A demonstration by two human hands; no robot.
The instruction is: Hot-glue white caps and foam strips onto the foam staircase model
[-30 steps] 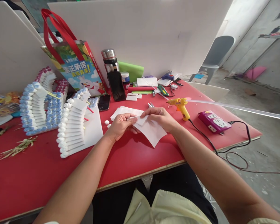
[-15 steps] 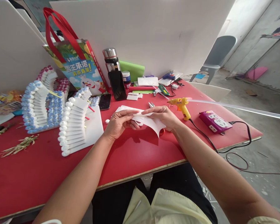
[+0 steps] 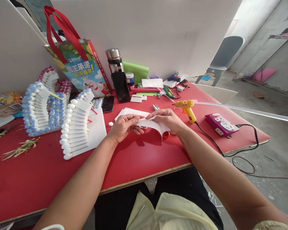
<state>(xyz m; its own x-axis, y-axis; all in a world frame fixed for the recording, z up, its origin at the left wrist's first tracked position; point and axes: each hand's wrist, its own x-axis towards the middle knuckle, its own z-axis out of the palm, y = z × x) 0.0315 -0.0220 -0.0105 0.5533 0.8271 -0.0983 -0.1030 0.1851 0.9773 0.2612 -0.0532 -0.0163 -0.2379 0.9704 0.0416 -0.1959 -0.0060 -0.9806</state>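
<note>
Over the red table, my left hand and my right hand pinch one sheet of white paper between them. The left fingers close on its left edge, where it looks rolled or folded. My right thumb and fingers hold its upper right part, and a free corner hangs down. Beneath and behind the hands lie more white sheets. Scissors show partly, their blades behind the paper and an orange-red handle under it. A small white ball-like piece rests beside my left hand.
A yellow glue gun and a purple power strip with cords stand to the right. White fan-shaped paper pieces and blue-tipped ones fill the left. Behind are a phone, a flask and a bag.
The left part of the paper has been turned in by my fingers, and the hanging sheet looks narrower. My left thumb has shifted slightly; both hands stay at about the same place.
</note>
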